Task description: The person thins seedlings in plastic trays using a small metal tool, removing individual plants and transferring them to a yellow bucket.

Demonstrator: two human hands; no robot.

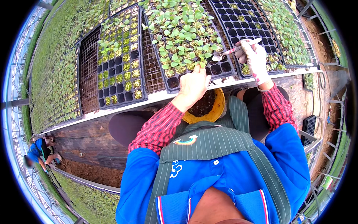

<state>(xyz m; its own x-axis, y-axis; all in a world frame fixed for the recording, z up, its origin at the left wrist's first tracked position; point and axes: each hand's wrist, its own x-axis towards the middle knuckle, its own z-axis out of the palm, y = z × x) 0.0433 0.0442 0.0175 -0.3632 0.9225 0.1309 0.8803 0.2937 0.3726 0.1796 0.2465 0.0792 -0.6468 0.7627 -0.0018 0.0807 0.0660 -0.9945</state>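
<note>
My bare left hand point(194, 85) reaches over the near edge of a black cell tray of leafy seedlings point(181, 36). Its fingertips are at a small green seedling point(202, 63); whether they pinch the stem is hidden. My right hand point(254, 60), in a stained white glove, grips a spoon point(217, 57) by its pale handle. The spoon's metal bowl is low over the tray's cells, just right of my left fingertips. Several cells along this tray's near right corner hold no plant. Below the bench edge, a yellow bucket point(219, 107) holds dark soil.
A partly filled cell tray point(120, 70) lies to the left, and a mostly unplanted black tray point(246, 25) to the right. The white bench rim point(156, 96) runs before my knees. Stacked black trays point(309, 128) stand at right. Another person point(39, 149) crouches at far left.
</note>
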